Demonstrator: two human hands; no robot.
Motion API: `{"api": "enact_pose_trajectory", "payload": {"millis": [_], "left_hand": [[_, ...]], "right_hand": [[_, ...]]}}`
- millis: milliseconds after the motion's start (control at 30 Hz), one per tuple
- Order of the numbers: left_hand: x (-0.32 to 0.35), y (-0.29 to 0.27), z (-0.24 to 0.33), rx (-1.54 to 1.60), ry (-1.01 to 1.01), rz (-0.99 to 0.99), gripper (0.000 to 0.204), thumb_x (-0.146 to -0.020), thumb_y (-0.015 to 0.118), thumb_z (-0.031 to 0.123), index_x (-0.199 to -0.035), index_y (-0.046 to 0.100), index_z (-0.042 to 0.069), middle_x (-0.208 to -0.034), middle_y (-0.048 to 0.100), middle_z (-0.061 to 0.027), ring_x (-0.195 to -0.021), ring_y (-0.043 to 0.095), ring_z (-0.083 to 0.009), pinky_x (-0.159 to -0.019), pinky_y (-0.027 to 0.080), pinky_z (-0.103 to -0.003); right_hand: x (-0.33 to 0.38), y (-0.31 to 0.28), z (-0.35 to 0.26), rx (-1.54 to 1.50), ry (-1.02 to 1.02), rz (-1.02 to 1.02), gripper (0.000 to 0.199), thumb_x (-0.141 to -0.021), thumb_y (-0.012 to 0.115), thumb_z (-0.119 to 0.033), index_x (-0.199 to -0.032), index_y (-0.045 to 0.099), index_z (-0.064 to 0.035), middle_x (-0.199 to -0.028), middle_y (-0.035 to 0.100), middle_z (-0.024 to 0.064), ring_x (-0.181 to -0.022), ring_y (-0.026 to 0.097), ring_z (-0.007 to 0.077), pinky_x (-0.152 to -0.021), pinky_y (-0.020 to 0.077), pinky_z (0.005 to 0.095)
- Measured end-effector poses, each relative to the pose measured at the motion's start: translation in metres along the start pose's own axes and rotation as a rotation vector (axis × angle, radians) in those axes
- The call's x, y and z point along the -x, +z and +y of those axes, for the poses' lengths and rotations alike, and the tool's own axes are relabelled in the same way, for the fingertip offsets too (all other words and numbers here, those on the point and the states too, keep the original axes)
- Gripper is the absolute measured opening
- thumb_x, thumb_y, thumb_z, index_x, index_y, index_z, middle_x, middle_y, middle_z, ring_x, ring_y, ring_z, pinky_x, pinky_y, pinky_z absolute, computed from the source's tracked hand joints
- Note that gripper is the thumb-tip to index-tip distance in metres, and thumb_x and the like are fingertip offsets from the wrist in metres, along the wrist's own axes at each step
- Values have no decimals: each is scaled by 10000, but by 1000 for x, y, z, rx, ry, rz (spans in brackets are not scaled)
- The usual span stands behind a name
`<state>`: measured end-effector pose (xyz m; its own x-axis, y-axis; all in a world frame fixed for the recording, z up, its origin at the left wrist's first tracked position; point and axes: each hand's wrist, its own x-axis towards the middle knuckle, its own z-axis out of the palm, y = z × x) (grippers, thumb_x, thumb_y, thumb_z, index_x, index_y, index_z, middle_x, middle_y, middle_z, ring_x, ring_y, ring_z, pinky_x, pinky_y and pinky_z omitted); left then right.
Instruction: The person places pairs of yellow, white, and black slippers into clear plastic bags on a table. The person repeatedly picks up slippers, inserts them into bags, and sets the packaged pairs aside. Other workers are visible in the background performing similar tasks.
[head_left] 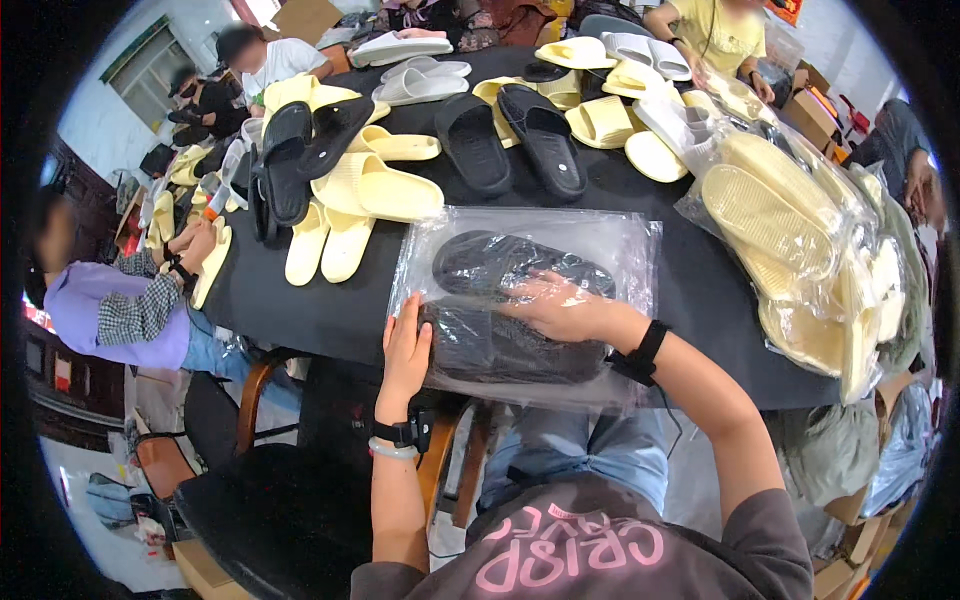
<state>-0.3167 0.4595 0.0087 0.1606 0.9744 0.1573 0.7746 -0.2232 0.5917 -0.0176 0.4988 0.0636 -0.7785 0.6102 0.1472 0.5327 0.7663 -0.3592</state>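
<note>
Overhead: black table, slippers strewn, crowded workroom.

Loose pale yellow slides, black slides and white slides are scattered over a black table. Bagged yellow slides are piled at right. Seated co-workers are seen around.

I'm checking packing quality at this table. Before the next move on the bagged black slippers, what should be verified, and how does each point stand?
1. Both black slippers inside the clear bag: ok.
2. Left hand steadying the bag's left edge: ok.
3. Right hand flat on top of the bag: ok.
4. Bag fully on the black table: not ok, near edge overhangs.
5. Bag opening sealed: cannot tell.
</note>
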Motion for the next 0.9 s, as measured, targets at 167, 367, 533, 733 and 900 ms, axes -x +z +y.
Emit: {"api": "enact_pose_trajectory", "payload": {"millis": [167, 367, 533, 733, 900], "left_hand": [[0, 0, -2, 64, -28, -34, 551, -1058, 287, 334, -1534, 245, 59, -1573, 312, -103, -1474, 228, -221, -1191, 104, -429], [-3, -1, 7, -291, 11, -126, 612, -1011, 425, 375, -1534, 268, 99, -1584, 269, -133, -1477, 213, -275, -1192, 105, -458], [-2, -8, 29, -408, 11, -147, 650, -961, 519, 438, -1507, 350, 129, -1578, 267, -167, -1471, 225, -312, -1180, 137, -493], [-2, -4, 37, -493, 60, -115, 714, -906, 586, 507, -1476, 405, 115, -1558, 306, -179, -1453, 267, -320, -1159, 185, -532], [-4, 0, 13, -498, 140, -93, 673, -890, 631, 468, -1417, 482, 76, -1469, 445, -195, -1396, 366, -341, -1128, 248, -548]], "right_hand": [[42, -18, 22, 56, 36, 39, 412, -854, 557, -64, -1259, 613, -116, -1330, 568, 136, -1249, 521, 320, -1084, 372, 481], [133, -44, 22, -94, 219, 168, 331, -862, 579, -50, -1189, 626, -49, -1258, 578, 177, -1160, 553, 351, -948, 449, 447], [190, -65, 1, -59, 450, 439, 291, -835, 574, 28, -1120, 634, 16, -1106, 586, 234, -1065, 557, 416, -895, 452, 434], [233, -87, -49, -471, 708, 903, 321, -905, 539, 46, -1222, 592, 53, -1349, 531, 231, -1157, 555, 247, -988, 421, 290], [156, -106, -118, -191, 425, 702, 287, -811, 563, 45, -1087, 638, 22, -1139, 581, 180, -1007, 602, 306, -884, 490, 366]]}}
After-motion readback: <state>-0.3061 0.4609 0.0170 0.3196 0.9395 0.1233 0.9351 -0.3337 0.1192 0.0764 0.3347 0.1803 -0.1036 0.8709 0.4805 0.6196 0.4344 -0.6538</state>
